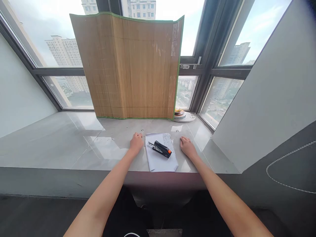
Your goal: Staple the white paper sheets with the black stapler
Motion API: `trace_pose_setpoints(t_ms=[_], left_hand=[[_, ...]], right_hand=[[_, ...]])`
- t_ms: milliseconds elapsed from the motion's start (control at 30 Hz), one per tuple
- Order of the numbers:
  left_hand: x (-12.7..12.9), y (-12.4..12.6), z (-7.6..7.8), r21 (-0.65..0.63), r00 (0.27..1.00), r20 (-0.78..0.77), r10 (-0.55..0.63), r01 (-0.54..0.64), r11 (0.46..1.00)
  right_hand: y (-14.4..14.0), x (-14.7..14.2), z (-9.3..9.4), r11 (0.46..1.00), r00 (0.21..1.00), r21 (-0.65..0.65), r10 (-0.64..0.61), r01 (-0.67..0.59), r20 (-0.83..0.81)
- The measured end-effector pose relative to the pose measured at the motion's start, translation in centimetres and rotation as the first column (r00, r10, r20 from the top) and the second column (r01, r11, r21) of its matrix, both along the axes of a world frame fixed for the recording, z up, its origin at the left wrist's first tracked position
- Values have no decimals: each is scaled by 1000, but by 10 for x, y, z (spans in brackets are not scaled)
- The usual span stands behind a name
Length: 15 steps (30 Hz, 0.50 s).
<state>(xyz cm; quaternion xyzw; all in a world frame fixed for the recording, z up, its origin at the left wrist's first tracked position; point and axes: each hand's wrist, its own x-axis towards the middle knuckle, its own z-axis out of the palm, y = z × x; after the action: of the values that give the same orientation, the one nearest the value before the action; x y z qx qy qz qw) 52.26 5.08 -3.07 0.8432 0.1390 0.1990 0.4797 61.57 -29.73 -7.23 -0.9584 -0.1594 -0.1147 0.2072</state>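
Note:
Between my hands lies a white sheet of paper (158,164), or a thin stack, with a block of small writing at its upper right. A black stapler (161,148) with an orange end rests on top of it, and a silver metal part sticks out at its left. My left hand (136,143) rests on the sill just left of the paper, fingers curled in, holding nothing I can see. To the right of the paper, my right hand (188,147) also rests on the sill with fingers curled. Neither hand touches the stapler.
A tall bamboo mat (143,72) with green edging stands upright against the window. Stacked plates (186,117) sit behind its right lower corner. Small bits like staples lie on the pale tiled sill (61,141). A bead cord (278,159) hangs at the right.

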Motion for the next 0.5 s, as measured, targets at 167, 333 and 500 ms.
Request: trace_pose_setpoints(t_ms=[167, 333, 500], left_hand=[[44, 21, 4, -164, 997, 47, -53, 60, 985], [57, 26, -8, -209, 992, 96, -84, 103, 973], [51, 26, -18, 140, 998, 0, -57, 57, 989]], right_hand=[[4, -4, 7, 1000, 1000, 15, -4, 4, 17], [3, -3, 10, 999, 999, 32, -12, 10, 43], [2, -2, 9, 1000, 998, 28, -6, 4, 57]])
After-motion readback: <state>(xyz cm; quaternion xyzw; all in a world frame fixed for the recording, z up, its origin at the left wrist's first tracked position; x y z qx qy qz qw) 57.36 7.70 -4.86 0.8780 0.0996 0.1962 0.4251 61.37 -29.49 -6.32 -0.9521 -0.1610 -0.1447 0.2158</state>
